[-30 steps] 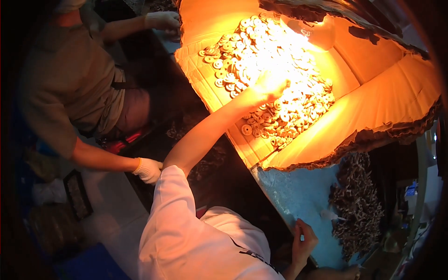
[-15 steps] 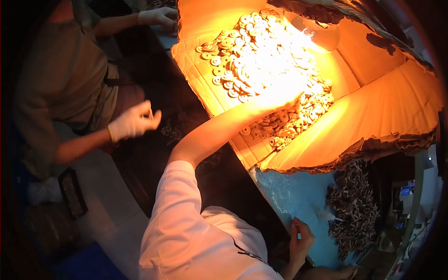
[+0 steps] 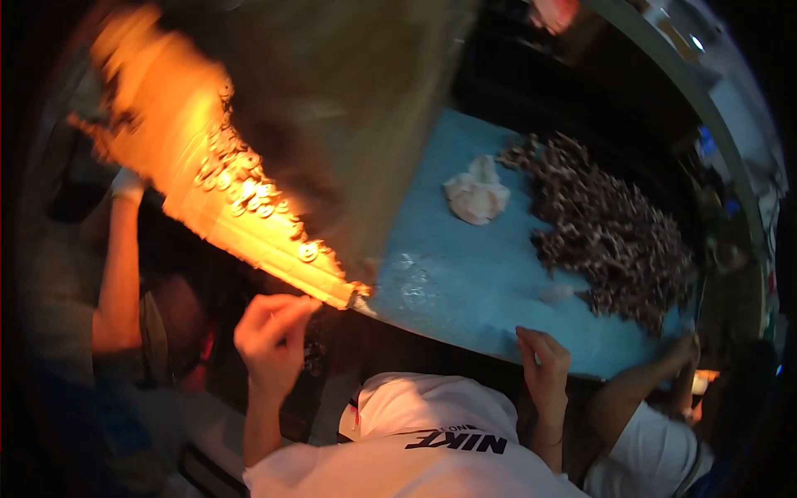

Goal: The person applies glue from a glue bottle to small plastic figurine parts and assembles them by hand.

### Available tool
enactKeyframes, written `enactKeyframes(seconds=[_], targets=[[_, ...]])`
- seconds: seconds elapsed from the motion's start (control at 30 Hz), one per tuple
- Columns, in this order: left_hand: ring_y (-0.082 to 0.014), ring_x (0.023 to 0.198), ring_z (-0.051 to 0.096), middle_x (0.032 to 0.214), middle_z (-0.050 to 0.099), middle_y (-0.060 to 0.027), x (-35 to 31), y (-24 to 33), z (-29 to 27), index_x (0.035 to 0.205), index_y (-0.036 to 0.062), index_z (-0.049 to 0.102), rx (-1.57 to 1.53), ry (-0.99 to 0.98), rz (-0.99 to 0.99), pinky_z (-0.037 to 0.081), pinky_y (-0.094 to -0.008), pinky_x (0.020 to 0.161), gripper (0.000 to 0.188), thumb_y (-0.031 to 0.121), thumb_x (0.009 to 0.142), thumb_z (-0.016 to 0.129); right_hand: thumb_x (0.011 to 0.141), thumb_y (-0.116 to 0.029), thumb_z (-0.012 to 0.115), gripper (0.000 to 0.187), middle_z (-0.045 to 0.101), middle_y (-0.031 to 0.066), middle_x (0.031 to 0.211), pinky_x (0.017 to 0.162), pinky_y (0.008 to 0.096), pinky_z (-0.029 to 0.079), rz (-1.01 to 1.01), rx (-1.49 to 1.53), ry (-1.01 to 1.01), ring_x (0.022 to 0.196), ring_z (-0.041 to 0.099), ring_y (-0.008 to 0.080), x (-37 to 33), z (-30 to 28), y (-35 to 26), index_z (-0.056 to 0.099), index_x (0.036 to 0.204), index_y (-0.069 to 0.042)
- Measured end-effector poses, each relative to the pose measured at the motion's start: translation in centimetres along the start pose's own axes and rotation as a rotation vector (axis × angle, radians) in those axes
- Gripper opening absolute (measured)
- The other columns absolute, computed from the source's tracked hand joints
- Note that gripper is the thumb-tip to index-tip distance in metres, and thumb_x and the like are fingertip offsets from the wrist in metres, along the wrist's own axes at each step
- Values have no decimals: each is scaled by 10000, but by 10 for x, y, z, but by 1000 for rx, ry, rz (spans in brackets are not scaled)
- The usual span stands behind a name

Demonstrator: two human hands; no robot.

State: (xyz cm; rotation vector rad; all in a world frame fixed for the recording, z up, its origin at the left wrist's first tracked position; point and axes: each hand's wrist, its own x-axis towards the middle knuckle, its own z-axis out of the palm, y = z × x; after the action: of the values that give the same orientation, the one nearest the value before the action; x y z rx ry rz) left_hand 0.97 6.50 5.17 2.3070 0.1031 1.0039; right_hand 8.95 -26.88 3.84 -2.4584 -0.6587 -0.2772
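Note:
My left hand (image 3: 272, 332) is raised just below the near edge of a brightly lit orange cardboard sheet (image 3: 178, 158). Its fingers are curled together, and whether anything small is inside is hidden. Several small pale ring-shaped pieces (image 3: 249, 189) lie along that sheet; the rest of it is blurred and in shadow. My right hand (image 3: 544, 365) rests on the near edge of a blue tabletop (image 3: 465, 274), fingers spread and holding nothing. A small dark object (image 3: 314, 355) hangs beside my left hand.
A big heap of dark small pieces (image 3: 614, 232) lies on the blue top's right side, with a crumpled white rag (image 3: 477, 195) and clear plastic (image 3: 411, 280) nearby. A person's gloved hand (image 3: 126, 184) reaches up at left. Another person's hand (image 3: 685, 349) holds the table's right edge.
My left hand has pulled back from the pile of pale pieces to the sheet's near edge, with fingers closed. The view has swung right, so the blue table and dark heap fill the middle.

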Motion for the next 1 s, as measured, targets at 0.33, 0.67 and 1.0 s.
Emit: enactKeyframes(seconds=[0.33,0.67,1.0], targets=[[-199,621,546,762,578,-42,17,76,137,844,60,647,-137,-225,420,435,-291,499,236,-14,622,615,801,16,568,154,636,100,853,553,224,468,345,307,370,687,620,148,7,-35,55,619,946,16],[-195,704,550,776,567,-44,10,84,168,886,42,635,6,-443,479,445,-299,570,264,32,622,636,750,51,586,184,612,109,925,562,272,487,122,48,527,741,600,216,54,-93,76,621,918,-15],[-269,697,579,815,586,-99,1,109,151,858,-7,619,-238,-407,480,481,-332,566,277,-91,599,570,642,26,659,466,473,123,1063,729,380,455,252,-359,293,944,486,292,8,-62,109,554,1080,-93]])
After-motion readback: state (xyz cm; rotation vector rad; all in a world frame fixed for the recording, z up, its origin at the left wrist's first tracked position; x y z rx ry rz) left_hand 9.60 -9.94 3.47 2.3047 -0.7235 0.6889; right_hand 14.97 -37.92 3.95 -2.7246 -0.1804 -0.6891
